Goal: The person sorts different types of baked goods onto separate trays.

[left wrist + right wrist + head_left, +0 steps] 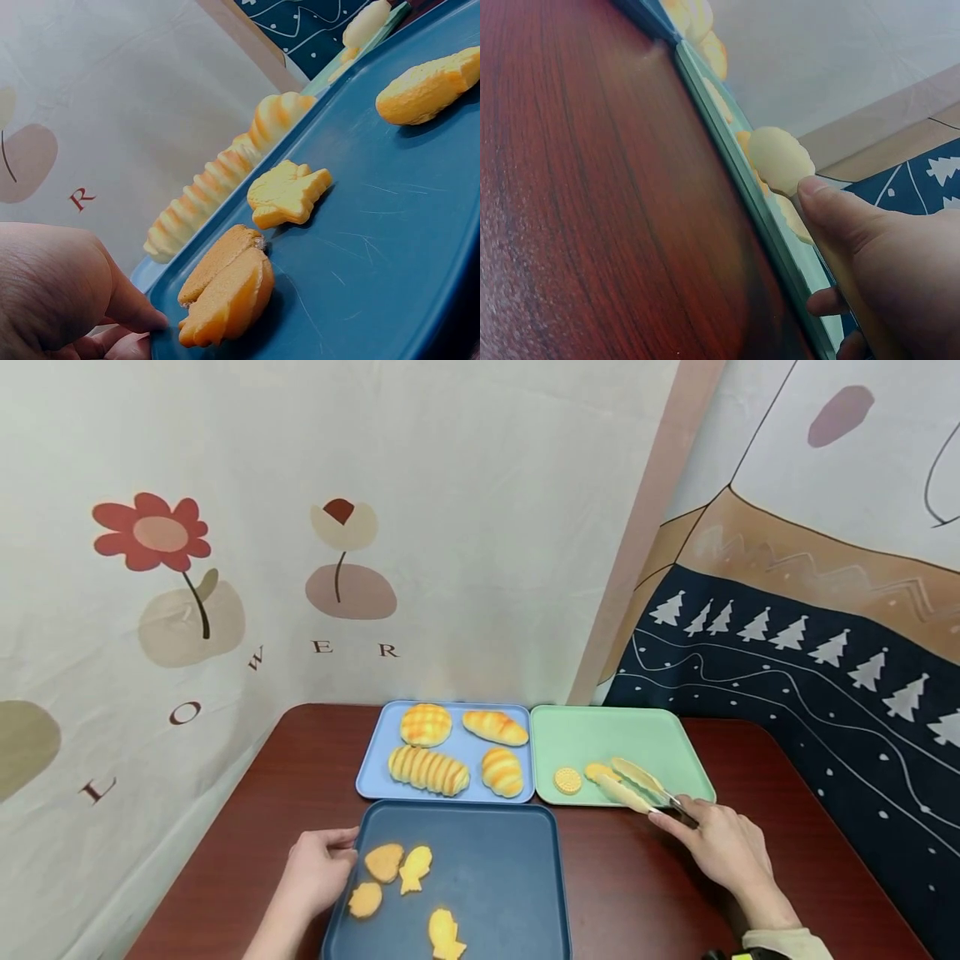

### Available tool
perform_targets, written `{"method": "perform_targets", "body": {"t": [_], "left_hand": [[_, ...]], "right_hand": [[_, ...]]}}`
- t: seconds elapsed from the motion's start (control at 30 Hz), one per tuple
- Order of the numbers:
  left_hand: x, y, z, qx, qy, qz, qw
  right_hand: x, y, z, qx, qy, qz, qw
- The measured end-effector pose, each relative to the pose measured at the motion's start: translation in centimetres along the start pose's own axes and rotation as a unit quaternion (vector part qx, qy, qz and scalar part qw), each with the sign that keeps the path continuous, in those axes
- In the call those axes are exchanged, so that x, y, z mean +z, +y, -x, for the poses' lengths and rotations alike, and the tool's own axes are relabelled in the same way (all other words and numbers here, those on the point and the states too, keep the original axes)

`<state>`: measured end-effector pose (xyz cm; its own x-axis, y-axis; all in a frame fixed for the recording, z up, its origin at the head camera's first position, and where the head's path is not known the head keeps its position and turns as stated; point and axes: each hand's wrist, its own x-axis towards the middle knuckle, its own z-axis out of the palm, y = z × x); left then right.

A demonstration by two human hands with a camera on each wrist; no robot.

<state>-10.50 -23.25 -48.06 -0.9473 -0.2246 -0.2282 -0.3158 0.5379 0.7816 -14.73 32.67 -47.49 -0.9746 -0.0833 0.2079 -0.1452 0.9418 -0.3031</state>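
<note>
My right hand (723, 847) holds a pair of tongs (626, 795) with cream-coloured ends and a metal handle. The tongs' ends stand apart over the green tray (705, 781), about a yellow cookie (595, 771); whether they touch it I cannot tell. A round cookie (567, 781) lies to the left of it. My left hand (318, 868) grips the left rim of the dark blue tray (502, 877), thumb at the edge in the left wrist view. On that tray are a heart-shaped cookie (384, 862), a fish-shaped cookie (416, 869), a brown cookie (365, 901) and another fish cookie (445, 935).
Behind the dark blue tray, a light blue tray (375, 777) bears several breads, among them a long ridged loaf (429, 770). It stands beside the green tray on a reddish-brown table (622, 877). Printed cloth (480, 527) hangs behind the table.
</note>
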Motion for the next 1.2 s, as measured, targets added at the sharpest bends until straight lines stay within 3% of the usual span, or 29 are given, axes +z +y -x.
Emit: {"method": "perform_targets", "body": {"t": [0.5, 0.8, 1.2], "left_hand": [[0.0, 0.2, -0.2, 0.005, -0.004, -0.005, 1.0000], [0.0, 0.2, -0.1, 0.007, 0.001, -0.004, 1.0000], [0.0, 0.1, -0.1, 0.014, 0.009, -0.014, 0.9998]], "right_hand": [[-0.3, -1.5, 0.4, 0.022, 0.002, 0.000, 1.000], [-0.1, -4.3, 1.1, -0.009, 0.017, -0.018, 1.000], [0.2, -8.5, 2.5, -0.055, 0.005, -0.024, 0.998]]}}
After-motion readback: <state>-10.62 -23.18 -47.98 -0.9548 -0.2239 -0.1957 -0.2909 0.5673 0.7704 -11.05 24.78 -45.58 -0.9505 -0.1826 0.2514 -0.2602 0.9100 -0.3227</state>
